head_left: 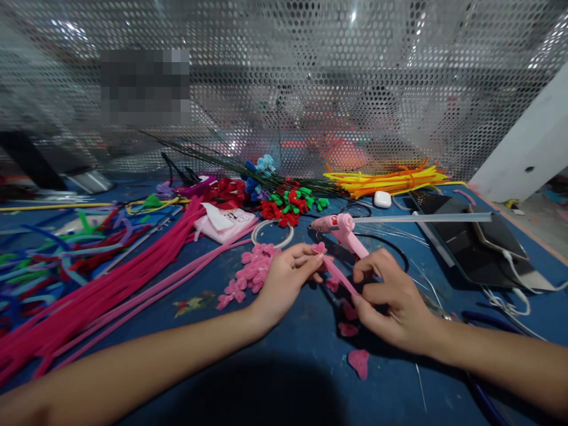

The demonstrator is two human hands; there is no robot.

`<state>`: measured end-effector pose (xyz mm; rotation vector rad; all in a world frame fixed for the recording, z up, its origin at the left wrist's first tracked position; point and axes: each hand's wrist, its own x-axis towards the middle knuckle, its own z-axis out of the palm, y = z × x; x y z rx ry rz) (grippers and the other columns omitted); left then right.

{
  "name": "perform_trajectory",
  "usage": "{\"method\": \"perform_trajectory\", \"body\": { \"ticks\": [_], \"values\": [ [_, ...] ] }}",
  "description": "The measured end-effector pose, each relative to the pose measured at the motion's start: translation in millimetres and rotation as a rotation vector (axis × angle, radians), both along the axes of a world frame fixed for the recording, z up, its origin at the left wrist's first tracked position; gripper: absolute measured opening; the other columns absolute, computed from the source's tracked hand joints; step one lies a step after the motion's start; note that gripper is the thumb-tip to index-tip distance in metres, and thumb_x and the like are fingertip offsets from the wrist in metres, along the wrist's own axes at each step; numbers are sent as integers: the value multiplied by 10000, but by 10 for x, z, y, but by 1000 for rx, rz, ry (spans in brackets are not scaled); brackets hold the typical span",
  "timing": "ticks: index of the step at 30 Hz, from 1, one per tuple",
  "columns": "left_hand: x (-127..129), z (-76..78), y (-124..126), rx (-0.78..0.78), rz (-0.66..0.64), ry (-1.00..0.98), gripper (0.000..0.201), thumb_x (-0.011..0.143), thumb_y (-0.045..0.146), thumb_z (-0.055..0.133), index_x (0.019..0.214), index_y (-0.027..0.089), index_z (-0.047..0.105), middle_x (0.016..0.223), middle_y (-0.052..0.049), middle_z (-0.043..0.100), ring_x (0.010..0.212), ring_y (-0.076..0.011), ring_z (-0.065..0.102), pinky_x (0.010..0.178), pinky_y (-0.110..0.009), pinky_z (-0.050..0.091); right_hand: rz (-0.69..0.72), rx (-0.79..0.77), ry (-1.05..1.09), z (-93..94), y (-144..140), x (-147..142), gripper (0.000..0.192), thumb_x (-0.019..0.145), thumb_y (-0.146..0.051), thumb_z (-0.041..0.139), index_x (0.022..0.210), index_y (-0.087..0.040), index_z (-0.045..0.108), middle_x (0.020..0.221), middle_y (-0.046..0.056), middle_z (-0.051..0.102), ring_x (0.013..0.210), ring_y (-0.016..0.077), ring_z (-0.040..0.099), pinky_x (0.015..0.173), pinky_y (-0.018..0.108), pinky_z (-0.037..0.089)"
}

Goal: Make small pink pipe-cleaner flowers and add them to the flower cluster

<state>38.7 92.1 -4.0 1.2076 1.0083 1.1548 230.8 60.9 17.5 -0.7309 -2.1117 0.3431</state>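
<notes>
Pinching a pink pipe cleaner [339, 273] between left hand [284, 281] and right hand [390, 302], fingers of both closed on it, apparently mid-bend into a petal. Next move likely calling for a tight twist. Strip spanning from 10 to 4 o'clock between grips. Glue gun [341, 228] at 12, finished pink flowers [251, 272] at 9, on blue table [275, 367].

1. Left hand [284, 278]: bare, no ring or watch showing.
2. Right hand [390, 302]: bare likewise.
3. Both forearms: uncovered up to the near edge (no sleeves in view).
</notes>
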Motion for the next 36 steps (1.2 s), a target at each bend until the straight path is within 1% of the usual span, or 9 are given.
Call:
{"method": "perform_trajectory", "body": {
  "ticks": [5, 9, 13, 18, 24, 31, 36],
  "values": [
    [14, 28, -19, -1, -15, 33, 119, 772, 234, 652, 805, 137, 592, 768, -26, 707, 575, -92, 610, 562, -184, 467, -9, 12, -6, -27, 5, 12, 250, 794, -102, 548, 547, -138, 534, 855, 42, 510, 834, 149, 474, 735, 313, 392],
    [18, 67, -32, 24, -7, 120, 130, 771, 245, 638, 790, 119, 608, 718, -24, 674, 545, -89, 576, 549, -191, 460, -20, 3, 0, -23, -2, 18, 262, 807, -106, 538, 548, -139, 525, 857, 42, 507, 829, 145, 472, 722, 304, 397],
    [10, 71, -33, 38, -11, 160, 127, 778, 246, 628, 792, 122, 607, 733, -27, 667, 552, -93, 575, 562, -201, 460, -30, -26, -21, -17, 10, 7, 273, 819, -118, 538, 547, -143, 521, 851, 34, 507, 829, 140, 482, 732, 306, 396],
    [7, 70, -39, 35, -22, 170, 127, 774, 249, 628, 795, 125, 611, 756, -28, 663, 549, -93, 568, 559, -205, 456, -36, -34, -12, -20, 13, 8, 283, 833, -129, 525, 551, -148, 521, 844, 35, 509, 816, 139, 482, 724, 308, 405],
    [27, 114, -49, 38, -11, 153, 126, 756, 255, 648, 753, 130, 634, 685, -11, 644, 533, -100, 560, 539, -208, 449, -37, -12, 4, -17, -2, 19, 283, 828, -126, 520, 546, -153, 524, 829, 38, 511, 792, 143, 478, 690, 307, 410],
    [13, 80, -50, 40, -5, 166, 144, 773, 264, 639, 801, 123, 634, 716, -26, 664, 536, -99, 557, 546, -210, 442, -16, -21, -8, -40, 15, 10, 283, 825, -119, 521, 545, -156, 524, 802, 30, 514, 775, 134, 475, 686, 293, 402],
    [20, 116, -67, 49, -27, 195, 126, 780, 249, 627, 786, 124, 634, 726, -23, 664, 542, -96, 561, 555, -206, 449, -3, -32, -21, -28, 6, 7, 286, 823, -119, 519, 540, -155, 524, 795, 32, 523, 777, 134, 474, 692, 288, 402]
  ]
}}
